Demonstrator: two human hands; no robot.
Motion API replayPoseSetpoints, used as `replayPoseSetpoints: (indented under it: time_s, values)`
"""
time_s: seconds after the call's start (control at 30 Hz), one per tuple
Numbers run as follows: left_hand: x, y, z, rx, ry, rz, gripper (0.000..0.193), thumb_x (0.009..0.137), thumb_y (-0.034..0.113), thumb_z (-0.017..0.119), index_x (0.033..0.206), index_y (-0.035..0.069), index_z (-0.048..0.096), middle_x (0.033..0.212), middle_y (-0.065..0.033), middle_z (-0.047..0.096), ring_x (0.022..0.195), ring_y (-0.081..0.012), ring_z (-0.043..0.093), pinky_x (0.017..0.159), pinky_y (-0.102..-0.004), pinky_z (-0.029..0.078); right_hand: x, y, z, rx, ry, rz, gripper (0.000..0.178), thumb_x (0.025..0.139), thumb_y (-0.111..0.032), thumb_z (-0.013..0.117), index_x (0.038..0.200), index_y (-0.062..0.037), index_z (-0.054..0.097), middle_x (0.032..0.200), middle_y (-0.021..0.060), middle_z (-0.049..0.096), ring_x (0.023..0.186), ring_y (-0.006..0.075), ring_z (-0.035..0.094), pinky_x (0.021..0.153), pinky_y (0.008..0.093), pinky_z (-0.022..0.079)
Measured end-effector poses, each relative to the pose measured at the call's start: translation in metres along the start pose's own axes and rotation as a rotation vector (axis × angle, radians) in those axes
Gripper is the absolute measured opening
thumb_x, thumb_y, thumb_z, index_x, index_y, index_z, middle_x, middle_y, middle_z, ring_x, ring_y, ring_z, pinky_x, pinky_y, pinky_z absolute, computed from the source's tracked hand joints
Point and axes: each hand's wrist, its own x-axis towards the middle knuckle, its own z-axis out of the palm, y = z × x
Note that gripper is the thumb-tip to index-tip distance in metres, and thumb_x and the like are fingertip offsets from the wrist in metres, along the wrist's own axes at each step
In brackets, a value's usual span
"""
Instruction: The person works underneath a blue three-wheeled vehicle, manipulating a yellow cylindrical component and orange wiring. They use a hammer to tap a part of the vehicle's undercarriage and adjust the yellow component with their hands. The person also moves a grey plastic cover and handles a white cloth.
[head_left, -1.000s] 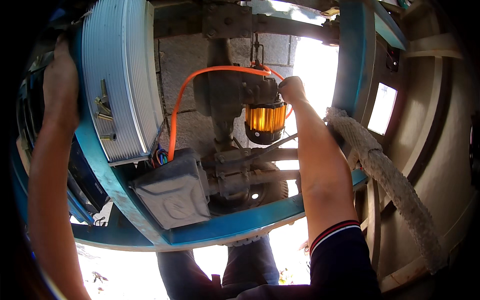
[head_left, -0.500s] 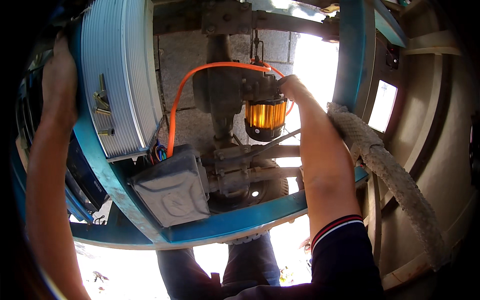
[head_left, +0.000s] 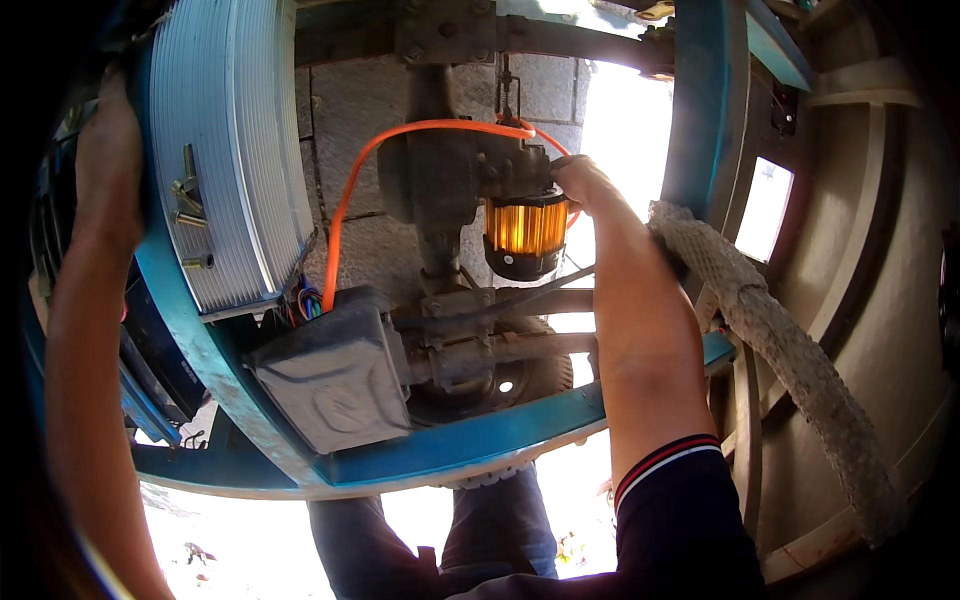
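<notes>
A person seen from above reaches both bare arms down into a blue frame [head_left: 490,430], open over grey paving [head_left: 345,190]. Clock positions are taken from the centre of the view. The motor [head_left: 526,235], a bright copper band between black ends, hangs just off centre toward one o'clock. The right hand [head_left: 580,183] is at its upper edge, at about two o'clock on the motor, fingers curled in; whether they grip anything is hidden. The left hand [head_left: 108,160] is out near ten o'clock, beside the frame, its fingers lost in shadow, so its grip cannot be told. Between the arms, at ten o'clock, stands a silver finned box [head_left: 235,190] with several brass-coloured bolts [head_left: 190,218] on it. A grey box [head_left: 330,380] sits at eight o'clock, coloured wires [head_left: 310,302] at its top. From there an orange cable [head_left: 400,128] arches over to the motor. A shaggy, pale roll [head_left: 790,350] slants down from two toward four o'clock. The wearer's legs [head_left: 500,520] show at six.
</notes>
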Motion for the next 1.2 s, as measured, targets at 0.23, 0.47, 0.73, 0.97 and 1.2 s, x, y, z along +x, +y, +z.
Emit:
replayPoseSetpoints:
  time_s: [0.23,0.47,0.73,0.97,1.2]
  values:
    - [0.001,-0.002,-0.002,0.041,0.020,-0.014,0.088,0.099,0.074,0.026,0.161,0.011,0.032,0.150,-0.0228,0.050,0.133,-0.0392,0.054,0.111,-0.0516,0.040,-0.035,-0.056,-0.011,0.045,0.036,0.252,0.030,0.097,-0.021,0.064,0.123,-0.0113,0.074,0.107,0.0145,0.075,0.083,0.0292,0.077,0.067,0.0383,0.066]
    - [0.002,-0.005,-0.004,0.075,0.054,-0.025,0.089,0.099,0.074,0.026,0.161,0.011,0.031,0.150,-0.0229,0.050,0.133,-0.0397,0.054,0.111,-0.0521,0.039,-0.043,-0.065,-0.018,0.041,-0.018,0.220,0.033,0.099,-0.015,0.058,0.128,-0.0028,0.068,0.114,0.0162,0.074,0.087,0.0308,0.077,0.070,0.0386,0.067]
    - [0.002,-0.003,-0.004,0.076,0.066,0.013,0.089,0.100,0.073,0.025,0.161,0.010,0.031,0.150,-0.0240,0.049,0.135,-0.0395,0.052,0.112,-0.0528,0.038,-0.035,-0.056,-0.019,0.243,-0.014,0.266,0.028,0.096,-0.016,0.069,0.122,-0.0043,0.072,0.112,0.0100,0.072,0.100,0.0222,0.070,0.079,0.0411,0.065]
    - [0.002,-0.002,-0.003,0.090,0.086,-0.018,0.088,0.100,0.073,0.025,0.161,0.009,0.029,0.150,-0.0240,0.049,0.135,-0.0400,0.052,0.113,-0.0522,0.038,-0.038,-0.063,-0.017,0.193,0.054,0.245,0.029,0.092,-0.017,0.073,0.117,-0.0014,0.074,0.112,0.0136,0.073,0.096,0.0254,0.072,0.077,0.0394,0.066]
    - [-0.003,0.006,-0.005,0.034,0.046,-0.059,0.094,0.098,0.074,0.033,0.159,0.003,0.032,0.155,-0.0236,0.045,0.137,-0.0404,0.049,0.113,-0.0517,0.036,-0.041,-0.061,-0.016,0.143,0.077,0.202,0.034,0.089,-0.020,0.077,0.117,-0.0009,0.074,0.107,0.0156,0.073,0.092,0.0268,0.073,0.070,0.0391,0.067]
